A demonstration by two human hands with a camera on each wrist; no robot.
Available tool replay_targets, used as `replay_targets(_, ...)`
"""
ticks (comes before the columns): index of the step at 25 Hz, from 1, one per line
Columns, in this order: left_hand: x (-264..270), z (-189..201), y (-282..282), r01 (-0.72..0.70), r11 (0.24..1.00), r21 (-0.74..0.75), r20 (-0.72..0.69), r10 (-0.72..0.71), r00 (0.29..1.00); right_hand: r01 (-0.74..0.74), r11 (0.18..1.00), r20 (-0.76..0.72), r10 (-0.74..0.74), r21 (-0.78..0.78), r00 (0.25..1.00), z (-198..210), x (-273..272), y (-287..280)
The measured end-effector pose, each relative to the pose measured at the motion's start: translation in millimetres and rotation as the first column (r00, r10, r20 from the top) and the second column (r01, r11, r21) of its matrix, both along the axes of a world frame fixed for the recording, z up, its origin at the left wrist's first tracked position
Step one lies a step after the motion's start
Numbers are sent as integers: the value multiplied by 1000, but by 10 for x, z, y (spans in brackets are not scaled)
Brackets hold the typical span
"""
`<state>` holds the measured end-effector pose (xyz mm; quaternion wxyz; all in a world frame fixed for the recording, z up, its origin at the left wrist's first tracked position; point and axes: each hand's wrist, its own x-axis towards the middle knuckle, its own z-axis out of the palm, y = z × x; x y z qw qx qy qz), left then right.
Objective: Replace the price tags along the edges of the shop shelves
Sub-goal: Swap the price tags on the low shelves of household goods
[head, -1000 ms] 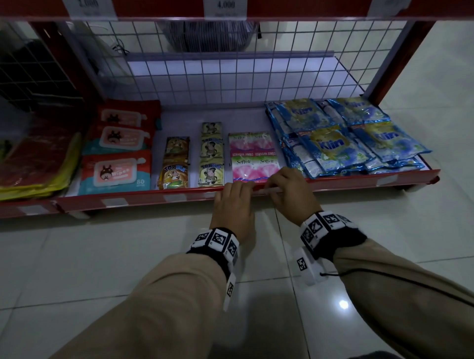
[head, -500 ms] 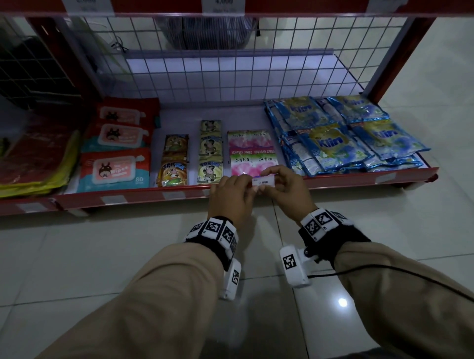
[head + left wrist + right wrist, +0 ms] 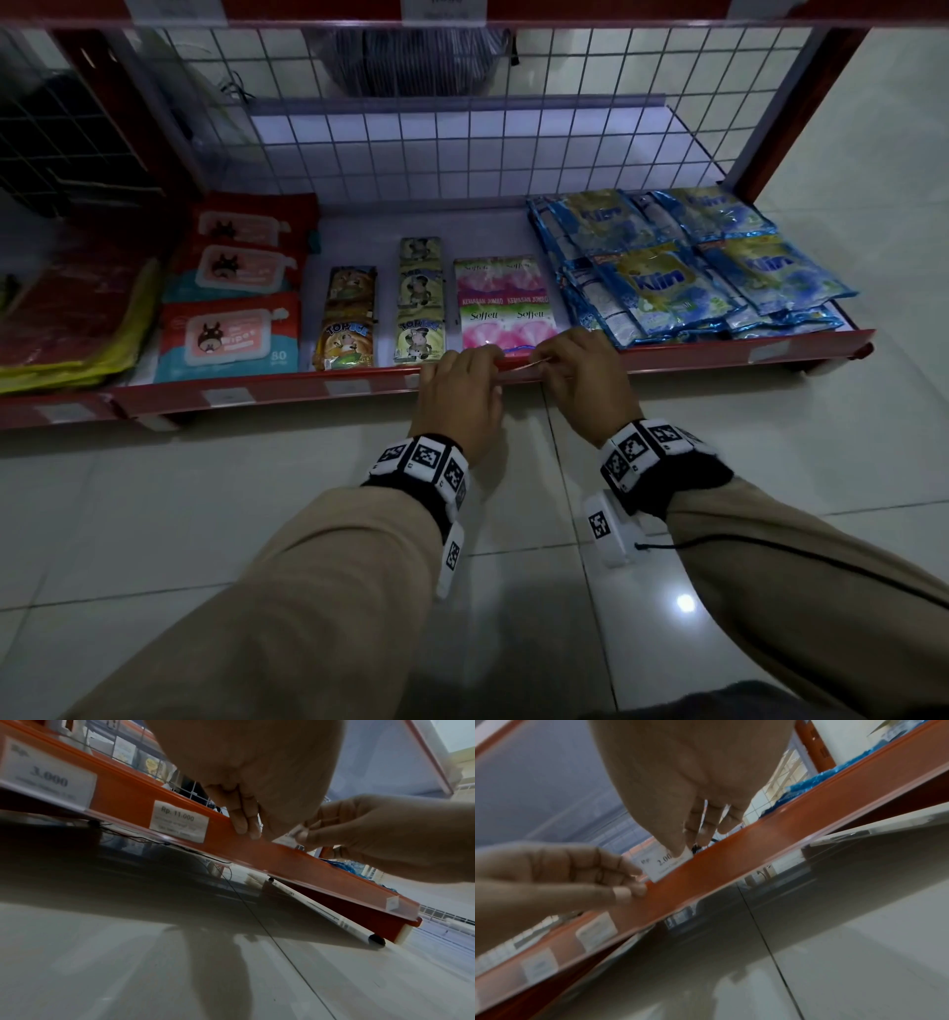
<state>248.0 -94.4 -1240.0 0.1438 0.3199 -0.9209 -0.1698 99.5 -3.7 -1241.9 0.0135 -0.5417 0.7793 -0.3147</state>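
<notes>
A white price tag (image 3: 663, 866) printed "2.00…" stands with its lower edge tucked behind the clear cover strip of the red bottom-shelf rail (image 3: 693, 354). My right hand (image 3: 682, 852) pinches the tag's top right corner; the head view shows this hand (image 3: 552, 360) at the rail below the pink Soffell packs (image 3: 506, 308). My left hand (image 3: 482, 360) is just left of the tag, its curled fingertips (image 3: 244, 823) gripping the top lip of the strip. From above, only a thin edge of the tag (image 3: 534, 363) is visible.
Two more tags sit in the rail to the left, "Rp. 11.000" (image 3: 178, 821) and "3.000" (image 3: 49, 776). The shelf holds wet wipes (image 3: 228, 334), drink sachets (image 3: 349, 339) and blue Klin packs (image 3: 667, 282). Glossy floor tiles (image 3: 205, 514) lie below, and an upper shelf rail (image 3: 308, 18) above.
Half a second ago both hands held the tag face-up just in front of the shelf. They have since dropped to the rail, and the tag's lower edge is now behind the strip.
</notes>
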Motion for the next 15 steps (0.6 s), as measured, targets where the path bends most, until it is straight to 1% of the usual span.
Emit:
replay_targets(4,-47,-59,-8,-9,999,-46,93,14,996,36,998,-70,-33,48,997,2,32,-58)
replay_targets(6,-71,-83,-18,1,996,-87,138,11,990,34,994,-115,-22,107,993,11,47,-75)
replay_targets(8,-94,-89,-10,14,991,-132,173,9,985,17,991,-133,1,130,991,11,56,-57)
replay_targets(11,-114,-97,12,21,981,-192,203,19,979,-21,987,-139,43,158,989,13,33,-22)
replay_targets(15,-110,-95,29,10,978,-208,205,33,978,-40,977,-216,86,209,973,0,14,-49)
